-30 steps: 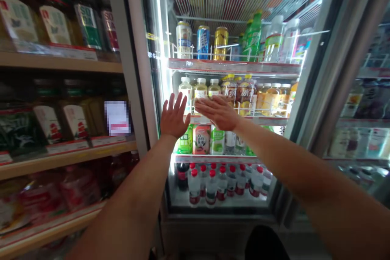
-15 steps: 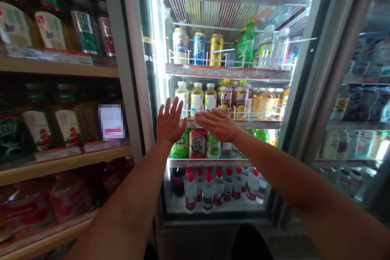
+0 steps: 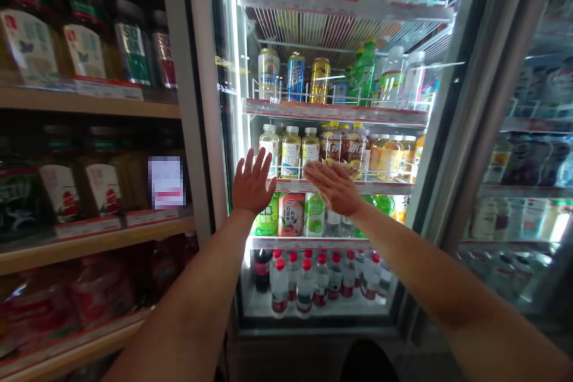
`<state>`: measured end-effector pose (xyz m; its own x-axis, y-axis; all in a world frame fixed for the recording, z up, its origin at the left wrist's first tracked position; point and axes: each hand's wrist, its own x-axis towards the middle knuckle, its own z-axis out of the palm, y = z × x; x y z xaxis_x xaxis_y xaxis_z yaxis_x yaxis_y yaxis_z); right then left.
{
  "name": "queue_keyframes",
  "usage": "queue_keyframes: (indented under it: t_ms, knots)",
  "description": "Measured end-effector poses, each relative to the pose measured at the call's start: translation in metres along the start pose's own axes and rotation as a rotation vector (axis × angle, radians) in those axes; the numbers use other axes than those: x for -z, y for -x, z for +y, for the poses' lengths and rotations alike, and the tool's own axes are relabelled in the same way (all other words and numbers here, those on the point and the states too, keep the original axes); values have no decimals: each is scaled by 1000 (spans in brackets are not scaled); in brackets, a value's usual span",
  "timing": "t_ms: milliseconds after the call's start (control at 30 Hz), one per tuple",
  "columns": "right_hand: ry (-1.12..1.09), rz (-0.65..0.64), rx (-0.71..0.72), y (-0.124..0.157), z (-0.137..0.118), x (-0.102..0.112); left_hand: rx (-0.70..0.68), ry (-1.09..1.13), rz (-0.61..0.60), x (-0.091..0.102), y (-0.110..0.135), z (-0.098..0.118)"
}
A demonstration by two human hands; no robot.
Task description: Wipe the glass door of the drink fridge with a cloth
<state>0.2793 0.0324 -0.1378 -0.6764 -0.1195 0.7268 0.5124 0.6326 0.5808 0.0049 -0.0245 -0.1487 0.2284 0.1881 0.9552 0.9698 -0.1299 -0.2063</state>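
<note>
Bare hands (image 3: 253, 185) and sleeveless-looking forearms (image 3: 197, 286), with rounded black clothing or footwear (image 3: 369, 363) below, which one unclear

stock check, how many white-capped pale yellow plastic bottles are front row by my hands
3 on the lit white shelf: left bottle, centre bottle, right bottle; more may hide behind.

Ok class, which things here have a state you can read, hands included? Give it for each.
Left hand: open, fingers spread, nothing seen held.
Right hand: flat, fingers together, nothing seen held.
Cooler light strip: lit.
White-capped bottles: standing, capped.
Red-capped bottles: standing, capped.
Pale can: upright.
Blue can: upright.
Gold can: upright.
</note>
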Motion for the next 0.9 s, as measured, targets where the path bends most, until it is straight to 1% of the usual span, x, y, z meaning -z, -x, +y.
queue_keyframes:
  t_ms: [67, 100, 133, 167, 267, 300, 333, 367, 467, 500, 533, 567, 600, 700, 733, 767, 800, 900]
  knots:
    - [51, 100, -194, -3, -3, -1, 6, -8, -8, 0, 0, 0]
    - [59, 128, -253, -2, -8, -3, 7, -8, -11, 1, 0, 1]
    - [47, 128, -262, 1, -14, -6, 9, -7, -13, 1, -1, 1]
    - [15, 101, -214, 4, -21, -9, 11, -4, -15, 1, -1, 2]
    - [-90, -41, 48, 14, -35, -14, 10, -3, -26, 2, -2, 1]
    - [-98, -63, 82, 14, -35, -13, 5, -5, -29, 2, -1, 1]
    - [-86, -60, 59, 13, -32, -11, -2, -8, -32, 2, 2, 1]
    - [-59, -28, -11, 12, -28, -8, -10, -8, -31, 2, 5, 0]
    - [35, 123, -303, 8, -18, -3, -8, 12, -20, -1, 21, 2]
    - [47, 154, -356, 10, -20, -5, 3, 16, -15, -2, 27, 3]
    - [43, 162, -366, 14, -25, -7, 17, 14, -10, -4, 34, 5]
    - [21, 147, -332, 20, -32, -11, 32, 4, -6, -5, 41, 8]
    - [-12, 114, -266, 26, -40, -15, 46, -11, -2, -7, 48, 11]
    - [-109, -17, -17, 39, -59, -24, 61, -46, 9, -11, 65, 18]
    - [-115, -33, 18, 38, -61, -24, 59, -48, 15, -12, 69, 20]
    - [-104, -23, 7, 35, -60, -24, 56, -49, 22, -13, 73, 21]
    - [-80, 7, -45, 29, -57, -23, 52, -51, 32, -14, 75, 21]
    - [0, 157, -297, 12, -52, -24, 38, -63, 68, -15, 78, 21]
